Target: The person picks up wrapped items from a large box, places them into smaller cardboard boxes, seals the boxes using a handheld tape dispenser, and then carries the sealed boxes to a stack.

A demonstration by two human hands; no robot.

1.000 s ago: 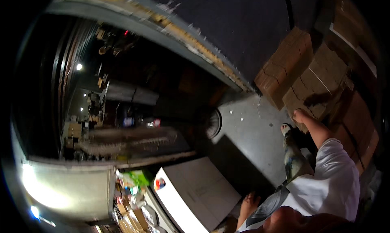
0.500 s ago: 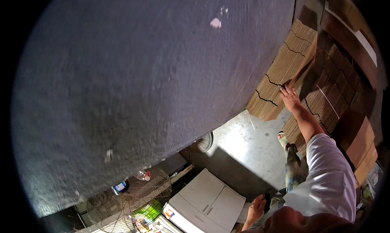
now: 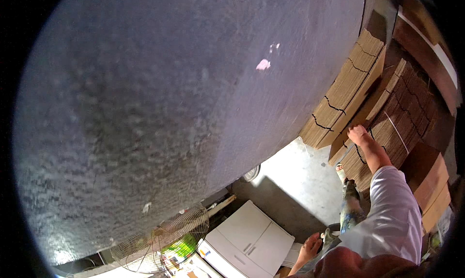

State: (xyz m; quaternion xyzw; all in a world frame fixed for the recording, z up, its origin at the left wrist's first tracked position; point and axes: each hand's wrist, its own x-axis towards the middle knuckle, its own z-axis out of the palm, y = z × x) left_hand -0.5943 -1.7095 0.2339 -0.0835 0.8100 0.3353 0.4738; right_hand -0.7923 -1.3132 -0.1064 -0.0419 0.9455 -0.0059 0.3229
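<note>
My right hand (image 3: 357, 134) is closed on the upper edge of a brown cardboard sheet (image 3: 337, 153), whose panel stands on edge between two rows of packed cardboard. The near-left row is a stack of cardboard sheets (image 3: 322, 120) with wavy black lines across its edges. Just right of my hand lies a second cardboard stack (image 3: 390, 137), crossed by a pale strap. My left hand (image 3: 309, 247) hangs low beside my leg, its fingers loosely bent and a little apart, with nothing visible in it.
A large dark grey surface (image 3: 160, 94) fills the left and top. Below it are a wire-cage fan (image 3: 157, 239) and a white cabinet (image 3: 249, 234). Open brown cardboard (image 3: 431, 176) lies at the right. My sandalled foot (image 3: 340, 170) stands on the concrete floor (image 3: 290, 176).
My right hand has left the top of the near-left stack and moved down and right, pulling a cardboard sheet away from it. My left hand stays low. The view has shifted slightly.
</note>
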